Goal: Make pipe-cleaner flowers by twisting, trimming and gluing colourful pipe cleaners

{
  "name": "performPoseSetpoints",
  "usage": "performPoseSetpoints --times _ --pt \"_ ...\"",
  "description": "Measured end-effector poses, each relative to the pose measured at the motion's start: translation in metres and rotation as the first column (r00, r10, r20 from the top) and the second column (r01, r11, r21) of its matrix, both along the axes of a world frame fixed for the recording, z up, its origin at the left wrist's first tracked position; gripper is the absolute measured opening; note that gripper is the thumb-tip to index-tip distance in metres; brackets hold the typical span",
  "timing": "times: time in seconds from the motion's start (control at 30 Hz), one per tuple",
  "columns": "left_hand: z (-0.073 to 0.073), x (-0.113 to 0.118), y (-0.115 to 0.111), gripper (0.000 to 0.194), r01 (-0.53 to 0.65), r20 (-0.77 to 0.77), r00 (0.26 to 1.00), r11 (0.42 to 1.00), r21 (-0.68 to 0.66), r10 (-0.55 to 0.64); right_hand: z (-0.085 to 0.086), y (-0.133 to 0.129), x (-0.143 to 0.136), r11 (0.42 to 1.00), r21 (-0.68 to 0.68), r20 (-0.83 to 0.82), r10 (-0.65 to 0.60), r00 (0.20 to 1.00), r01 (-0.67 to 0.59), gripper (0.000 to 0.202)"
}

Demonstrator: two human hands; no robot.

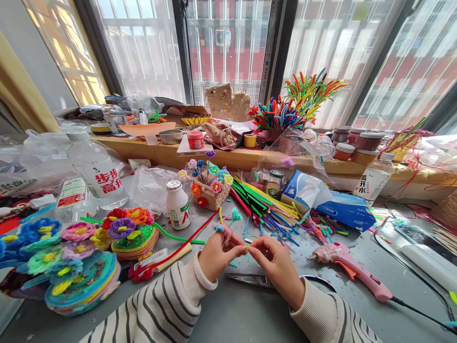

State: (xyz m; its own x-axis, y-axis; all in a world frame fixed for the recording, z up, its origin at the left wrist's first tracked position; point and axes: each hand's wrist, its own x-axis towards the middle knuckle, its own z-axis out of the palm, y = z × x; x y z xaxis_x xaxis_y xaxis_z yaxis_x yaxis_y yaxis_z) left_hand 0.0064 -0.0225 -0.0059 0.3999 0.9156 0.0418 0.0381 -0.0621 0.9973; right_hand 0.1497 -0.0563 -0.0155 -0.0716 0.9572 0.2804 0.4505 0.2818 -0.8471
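Note:
My left hand [222,255] and my right hand [273,264] meet at the fingertips over the table, both closed in a pinch. Between them is a tiny yellowish piece of pipe cleaner [246,248], mostly covered by the fingers. A pink and blue fuzzy pipe cleaner piece [222,229] shows at my left index finger; whether it is held or lies behind is unclear. Just beyond stands a teal pipe cleaner curl [236,215]. Scissors [250,280] lie flat below my hands, partly hidden by the right one.
Pipe cleaner flowers [121,228] on round coiled bases stand left. Behind are a white bottle [178,205], a flower basket [216,196] and a pile of pipe cleaners [264,202]. A pink glue gun [357,269] with its cord and a blue tissue pack [342,209] lie right.

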Motion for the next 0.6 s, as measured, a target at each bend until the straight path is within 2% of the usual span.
performPoseSetpoints --times 0.17,0.33,0.47,0.6 --pt "-0.0039 -0.0013 0.0013 0.020 0.002 0.003 1.000 1.000 -0.018 -0.001 -0.0019 -0.0002 -0.0012 0.999 -0.034 -0.029 0.010 1.000 -0.011 0.023" --pt "-0.0021 -0.0016 0.0020 0.019 -0.065 -0.074 0.995 0.998 0.015 0.066 -0.0030 0.0014 -0.0003 0.997 -0.074 -0.106 -0.019 0.994 0.011 0.022" --pt "-0.0010 -0.0020 0.0002 0.020 -0.058 -0.210 0.973 0.985 0.161 0.091 -0.0030 0.0026 0.0010 0.995 -0.098 -0.145 -0.032 0.989 0.018 0.022" --pt "-0.0002 -0.0009 -0.0020 0.015 0.003 -0.251 0.963 0.931 0.364 0.095 -0.0034 0.0029 0.0009 0.995 -0.098 -0.148 -0.014 0.989 -0.001 0.022"
